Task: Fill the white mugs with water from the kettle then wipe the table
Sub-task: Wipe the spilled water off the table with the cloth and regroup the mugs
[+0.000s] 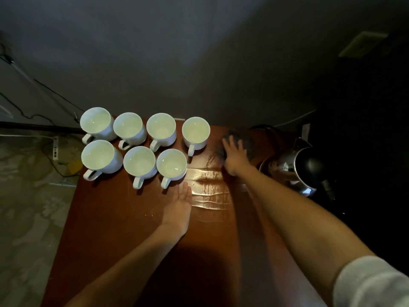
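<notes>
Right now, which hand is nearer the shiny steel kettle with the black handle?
Right. The right hand rests on a dark cloth just left of the kettle; the left hand lies flat farther left, beside a white mug.

- The view comes from a wide-angle camera worn on the person's head, looking forward and steeply down onto a reddish-brown wooden table.
- It faces the dark wall behind the table. The table's far edge lies about mid-frame and its near end runs off the bottom.
- The camera sits near. Both forearms enter from the bottom edge, and the left hand and right hand reach the centre.
- The white mugs fall left of centre and the steel kettle right of centre.
- The floor fills the left margin.
</notes>
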{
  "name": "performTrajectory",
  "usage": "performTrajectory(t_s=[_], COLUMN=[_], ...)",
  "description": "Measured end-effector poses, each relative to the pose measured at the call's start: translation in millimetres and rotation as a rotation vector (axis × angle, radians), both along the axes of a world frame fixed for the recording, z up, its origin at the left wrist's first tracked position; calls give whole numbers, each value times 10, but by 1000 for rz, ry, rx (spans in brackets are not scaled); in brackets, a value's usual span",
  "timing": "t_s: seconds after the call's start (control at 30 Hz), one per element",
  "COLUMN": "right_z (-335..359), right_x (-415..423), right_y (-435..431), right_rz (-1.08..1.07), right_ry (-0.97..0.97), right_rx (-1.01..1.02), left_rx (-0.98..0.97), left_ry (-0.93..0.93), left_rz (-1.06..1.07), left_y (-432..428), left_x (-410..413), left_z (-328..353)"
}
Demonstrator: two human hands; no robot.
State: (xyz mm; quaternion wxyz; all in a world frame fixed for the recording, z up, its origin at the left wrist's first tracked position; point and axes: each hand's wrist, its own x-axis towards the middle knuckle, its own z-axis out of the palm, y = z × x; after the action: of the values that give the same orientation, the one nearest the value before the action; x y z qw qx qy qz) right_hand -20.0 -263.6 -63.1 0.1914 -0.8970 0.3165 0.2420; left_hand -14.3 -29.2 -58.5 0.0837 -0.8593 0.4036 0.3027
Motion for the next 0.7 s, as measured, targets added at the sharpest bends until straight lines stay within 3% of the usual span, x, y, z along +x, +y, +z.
performTrajectory(t_s=[0.13, 0.27, 0.47, 0.63, 0.7], right_z=[109, 75, 139, 109, 93], right_x=[316, 310, -407, -608, -662], right_y=[-259, 34, 414, 428, 702], right_rz=[-78, 160, 466, 53, 14], right_ry=[79, 77, 119, 104, 111], right_rx=[55, 49, 56, 35, -19], left_rx=[-10, 3, -3, 12, 21], left_ry=[10, 7, 10, 8, -2], left_rz=[6, 5, 5, 2, -6], left_y=[-54, -67, -69, -55, -57], left_x=[13, 25, 27, 29, 33], left_z=[-5, -10, 14, 3, -5])
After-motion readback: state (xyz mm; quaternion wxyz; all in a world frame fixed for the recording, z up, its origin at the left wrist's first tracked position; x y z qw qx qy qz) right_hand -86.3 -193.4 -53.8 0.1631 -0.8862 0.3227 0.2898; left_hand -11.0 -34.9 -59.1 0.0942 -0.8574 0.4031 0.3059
